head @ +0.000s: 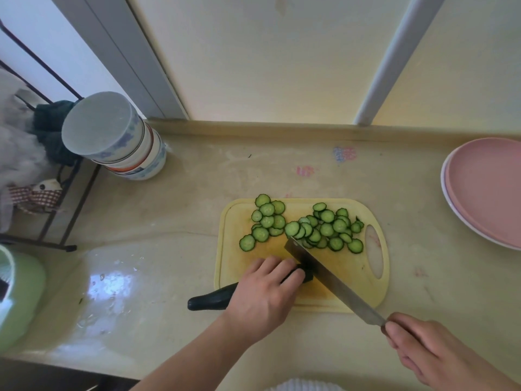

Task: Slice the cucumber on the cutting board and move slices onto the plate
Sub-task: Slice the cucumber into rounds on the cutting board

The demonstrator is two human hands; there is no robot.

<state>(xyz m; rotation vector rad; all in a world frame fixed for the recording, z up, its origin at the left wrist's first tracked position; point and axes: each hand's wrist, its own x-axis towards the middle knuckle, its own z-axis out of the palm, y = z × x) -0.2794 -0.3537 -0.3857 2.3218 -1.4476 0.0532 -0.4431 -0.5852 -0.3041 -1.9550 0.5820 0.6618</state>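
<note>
Slicing is under way. Left hand (pixel 263 294) lies over the cucumber (pixel 210 299), fingers curled down on it and pinning it to the cutting board (pixel 352 280); fingertips sit just behind the cut end. Right hand (pixel 428 351) grips the handle of the knife (pixel 332 280), fingers wrapped round it, near the front edge of the table (pixel 169 210). Blade runs diagonally up and left across the board, its flat touching the cut face of the cucumber, tip reaching in among the slices.

Cucumber: dark, uncut tail pokes off the board's left edge onto the table, toward the front. A fair length looks left to cut.

Slices (pixel 327 230): two loose heaps along the board's far side, the larger toward the handle hole, the smaller to its left; one round lies partly over the far rim.

Plate (pixel 490 190): pink, stacked on a second one, at the right edge of the table, well apart from the board. No slices on it that I can see.

Judgement: cutting step, roughly midway; transfer not begun. Next move calls for a straight downward stroke just beside the left fingertips, knuckles kept back from the edge.
</note>
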